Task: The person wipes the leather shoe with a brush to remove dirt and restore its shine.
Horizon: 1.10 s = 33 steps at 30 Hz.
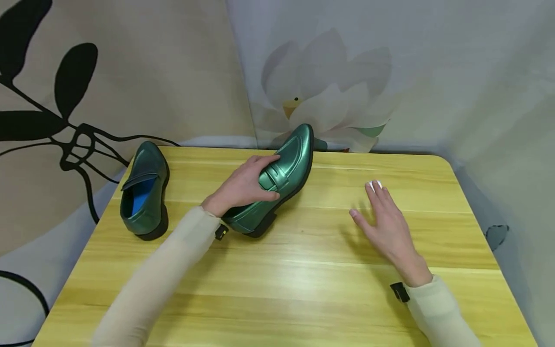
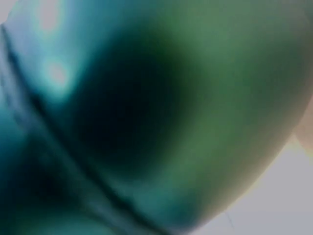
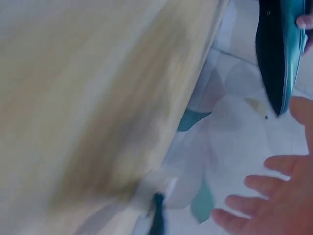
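Observation:
My left hand [image 1: 247, 185] grips a shiny green loafer [image 1: 291, 166] across its upper, around the strap. The shoe is tilted, toe pointing away and dark sole turned to the right, and a shadow lies beside it. Blurred green leather of this loafer [image 2: 234, 112] fills most of the left wrist view. My right hand [image 1: 388, 229] is held over the right side of the table with fingers extended and thumb apart. A small white thing [image 1: 374, 184] shows at its fingertips, mostly hidden. In the right wrist view, a blurred white thing with a dark teal part [image 3: 157, 210] appears below the fingers.
A second green loafer [image 1: 145, 193] with a blue insole stands upright at the table's left edge. The wooden table [image 1: 303, 299] has a rounded far right corner. Behind it hangs a pale curtain [image 1: 173, 72] with leaf and flower prints.

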Each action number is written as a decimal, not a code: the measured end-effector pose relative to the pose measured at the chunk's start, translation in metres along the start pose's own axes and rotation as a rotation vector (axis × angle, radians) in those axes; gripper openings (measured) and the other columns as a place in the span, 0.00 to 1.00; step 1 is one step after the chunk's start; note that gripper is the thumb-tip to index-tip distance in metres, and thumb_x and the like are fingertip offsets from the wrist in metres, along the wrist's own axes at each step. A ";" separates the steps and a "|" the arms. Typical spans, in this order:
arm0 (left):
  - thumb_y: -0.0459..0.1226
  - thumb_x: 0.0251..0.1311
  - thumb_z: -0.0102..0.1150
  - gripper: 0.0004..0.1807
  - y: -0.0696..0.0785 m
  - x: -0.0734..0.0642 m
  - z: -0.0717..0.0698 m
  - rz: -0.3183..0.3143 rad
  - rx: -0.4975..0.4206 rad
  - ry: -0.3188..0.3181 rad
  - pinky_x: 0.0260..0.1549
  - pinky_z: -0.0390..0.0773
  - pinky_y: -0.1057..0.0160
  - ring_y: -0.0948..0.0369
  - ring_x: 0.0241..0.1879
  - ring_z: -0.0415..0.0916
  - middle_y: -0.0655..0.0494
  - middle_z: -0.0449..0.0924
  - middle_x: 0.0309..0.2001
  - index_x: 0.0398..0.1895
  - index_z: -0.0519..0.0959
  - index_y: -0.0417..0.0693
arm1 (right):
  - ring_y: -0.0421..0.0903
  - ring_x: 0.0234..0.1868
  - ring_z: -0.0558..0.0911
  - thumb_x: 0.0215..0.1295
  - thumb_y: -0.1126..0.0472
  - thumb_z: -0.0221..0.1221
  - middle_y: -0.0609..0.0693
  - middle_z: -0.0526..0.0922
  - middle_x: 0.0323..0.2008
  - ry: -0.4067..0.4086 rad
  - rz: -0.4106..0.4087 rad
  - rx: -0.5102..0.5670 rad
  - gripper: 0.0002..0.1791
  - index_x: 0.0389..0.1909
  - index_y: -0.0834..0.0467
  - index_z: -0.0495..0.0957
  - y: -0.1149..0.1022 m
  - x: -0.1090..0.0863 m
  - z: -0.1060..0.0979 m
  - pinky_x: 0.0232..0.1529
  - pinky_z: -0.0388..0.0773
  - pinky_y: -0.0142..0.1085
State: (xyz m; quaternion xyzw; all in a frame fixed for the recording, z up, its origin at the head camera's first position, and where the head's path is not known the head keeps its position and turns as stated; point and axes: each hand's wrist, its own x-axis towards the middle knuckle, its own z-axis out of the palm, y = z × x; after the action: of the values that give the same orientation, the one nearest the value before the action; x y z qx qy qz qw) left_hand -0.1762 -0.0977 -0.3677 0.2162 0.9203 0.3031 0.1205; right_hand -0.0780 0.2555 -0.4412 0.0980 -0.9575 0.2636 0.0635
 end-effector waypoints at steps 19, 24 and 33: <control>0.48 0.53 0.76 0.50 0.028 0.018 0.033 0.146 0.061 -0.177 0.56 0.76 0.50 0.52 0.59 0.72 0.46 0.67 0.72 0.80 0.62 0.52 | 0.60 0.81 0.51 0.54 0.41 0.77 0.54 0.54 0.82 -0.013 -0.590 -0.310 0.56 0.80 0.57 0.61 -0.046 0.047 0.012 0.77 0.46 0.60; 0.48 0.54 0.76 0.50 0.028 0.020 0.035 0.159 0.070 -0.209 0.58 0.75 0.50 0.52 0.61 0.71 0.47 0.66 0.72 0.80 0.62 0.52 | 0.58 0.80 0.56 0.57 0.46 0.77 0.55 0.63 0.78 -0.025 -0.600 -0.299 0.50 0.77 0.58 0.66 -0.044 0.049 0.014 0.78 0.49 0.57; 0.48 0.54 0.74 0.50 0.024 0.024 0.034 0.196 0.033 -0.268 0.56 0.76 0.53 0.53 0.59 0.70 0.47 0.65 0.72 0.80 0.61 0.51 | 0.60 0.76 0.65 0.59 0.47 0.75 0.56 0.74 0.71 0.012 -0.666 -0.326 0.44 0.72 0.61 0.72 -0.041 0.050 0.015 0.76 0.55 0.56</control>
State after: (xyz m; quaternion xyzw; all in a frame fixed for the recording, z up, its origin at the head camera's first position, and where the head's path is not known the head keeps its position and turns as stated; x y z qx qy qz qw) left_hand -0.1778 -0.0516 -0.3814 0.3454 0.8753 0.2669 0.2083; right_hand -0.1189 0.2056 -0.4255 0.3911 -0.9023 0.0733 0.1660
